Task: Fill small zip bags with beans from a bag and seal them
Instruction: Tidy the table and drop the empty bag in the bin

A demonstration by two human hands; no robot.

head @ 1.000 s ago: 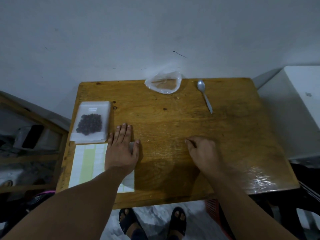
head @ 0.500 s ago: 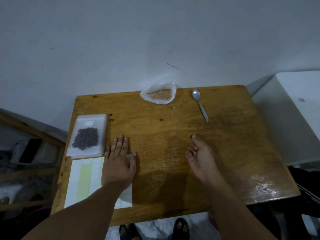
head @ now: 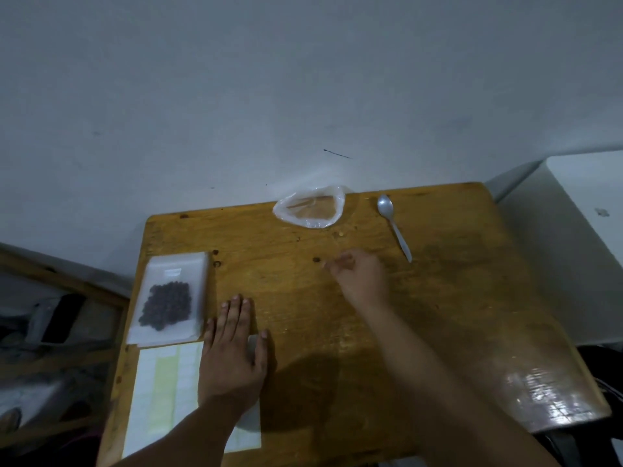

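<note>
A small clear zip bag (head: 168, 305) with a heap of dark beans inside lies flat at the table's left edge. At the back edge sits a crumpled clear plastic bag (head: 312, 207) that looks nearly empty. My left hand (head: 232, 352) rests flat, fingers straight, on a white and yellow label sheet (head: 161, 392) just right of the zip bag. My right hand (head: 360, 278) is stretched out over the middle of the table, below the plastic bag. Its fingers are loosely curled and blurred, and nothing shows in them.
A metal spoon (head: 394, 227) lies at the back right, just right of my right hand. The wooden table (head: 455, 315) stands against a grey wall. A white box-like unit (head: 573, 247) stands to its right, and a wooden shelf (head: 50, 332) to its left.
My right hand has moved away from me across the table, from near the front toward the plastic bag and spoon. The left hand stays flat on the sheet. The camera has tilted upward.
</note>
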